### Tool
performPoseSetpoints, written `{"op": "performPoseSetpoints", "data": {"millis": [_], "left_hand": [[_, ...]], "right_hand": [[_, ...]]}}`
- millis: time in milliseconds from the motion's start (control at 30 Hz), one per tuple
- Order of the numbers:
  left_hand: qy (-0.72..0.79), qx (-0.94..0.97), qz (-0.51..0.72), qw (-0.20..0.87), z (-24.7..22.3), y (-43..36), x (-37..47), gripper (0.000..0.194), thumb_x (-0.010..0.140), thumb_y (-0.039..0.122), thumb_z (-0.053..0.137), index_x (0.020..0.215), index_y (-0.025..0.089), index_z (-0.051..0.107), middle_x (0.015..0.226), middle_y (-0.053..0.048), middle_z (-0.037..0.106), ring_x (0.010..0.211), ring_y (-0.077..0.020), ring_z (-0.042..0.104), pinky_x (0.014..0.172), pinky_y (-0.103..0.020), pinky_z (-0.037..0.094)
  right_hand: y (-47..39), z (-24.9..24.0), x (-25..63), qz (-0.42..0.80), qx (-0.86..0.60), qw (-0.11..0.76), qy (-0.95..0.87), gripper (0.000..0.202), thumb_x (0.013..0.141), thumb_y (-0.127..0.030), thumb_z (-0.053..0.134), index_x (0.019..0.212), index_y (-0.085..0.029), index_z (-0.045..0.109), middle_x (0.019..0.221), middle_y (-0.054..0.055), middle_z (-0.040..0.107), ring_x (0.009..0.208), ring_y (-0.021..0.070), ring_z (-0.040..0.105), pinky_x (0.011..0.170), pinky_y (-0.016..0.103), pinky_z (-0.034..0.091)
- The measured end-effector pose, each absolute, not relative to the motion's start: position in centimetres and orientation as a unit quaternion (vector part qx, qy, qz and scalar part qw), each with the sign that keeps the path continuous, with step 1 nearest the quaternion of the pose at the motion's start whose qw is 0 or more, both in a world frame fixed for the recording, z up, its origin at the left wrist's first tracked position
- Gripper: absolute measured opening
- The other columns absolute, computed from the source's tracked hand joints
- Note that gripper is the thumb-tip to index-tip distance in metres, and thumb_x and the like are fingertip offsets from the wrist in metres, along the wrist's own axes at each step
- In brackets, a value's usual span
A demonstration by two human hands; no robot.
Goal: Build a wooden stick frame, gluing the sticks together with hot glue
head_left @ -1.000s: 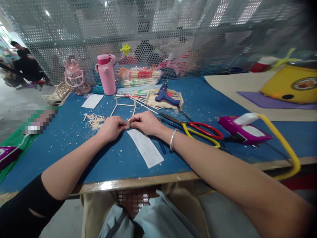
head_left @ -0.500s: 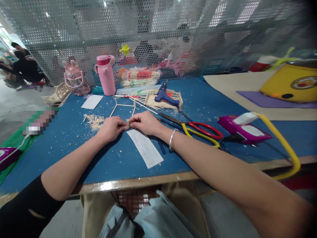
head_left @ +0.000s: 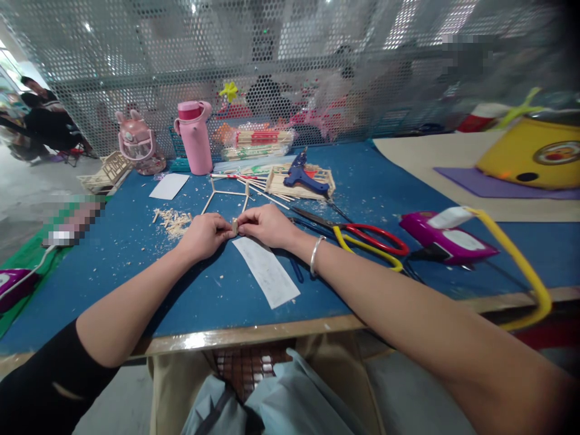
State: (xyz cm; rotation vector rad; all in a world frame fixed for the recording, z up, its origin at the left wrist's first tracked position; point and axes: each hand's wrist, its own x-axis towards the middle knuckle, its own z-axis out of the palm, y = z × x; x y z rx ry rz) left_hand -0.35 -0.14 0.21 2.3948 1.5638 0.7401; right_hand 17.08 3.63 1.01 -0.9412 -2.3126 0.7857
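At the blue table (head_left: 194, 302), left hand (head_left: 205, 234) and right hand (head_left: 270, 226) pinch small wooden pieces (head_left: 234, 226).

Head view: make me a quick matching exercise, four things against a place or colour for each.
1. Blue glue gun
2. Small wooden piece
3. Scissors
4. Tall pink bottle

A. Red and yellow handles
B. Upright near the mesh panel
C. On a stick frame
D. Between left hand and right hand

Pairs: 1-C, 2-D, 3-A, 4-B
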Motion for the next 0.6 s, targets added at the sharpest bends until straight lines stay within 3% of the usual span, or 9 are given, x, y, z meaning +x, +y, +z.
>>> {"op": "performPoseSetpoints", "data": {"millis": [467,600], "left_hand": [[0.518,0.811,0.254,0.099,0.18,-0.07,-0.5,0.01,0.075,0.023,0.061,0.075,0.018,0.069,0.076,-0.003,0.067,0.069,-0.0138,0.059,0.065,-0.024,0.044],[0.518,0.814,0.248,0.091,0.26,-0.1,-0.47,0.01,0.076,0.024,0.06,0.075,0.019,0.069,0.076,-0.003,0.067,0.069,-0.0138,0.059,0.065,-0.024,0.044]], "right_hand": [[3.62,1.0,17.14,0.297,-0.344,0.257,-0.853,0.015,0.071,-0.013,0.055,0.079,-0.015,0.068,0.074,0.001,0.068,0.067,0.0104,0.058,0.064,0.021,0.04],[3.68,0.92,17.21,0.292,-0.332,0.254,-0.86,0.012,0.071,-0.02,0.058,0.076,-0.015,0.067,0.071,0.001,0.067,0.066,0.0103,0.055,0.063,0.021,0.038]]}}
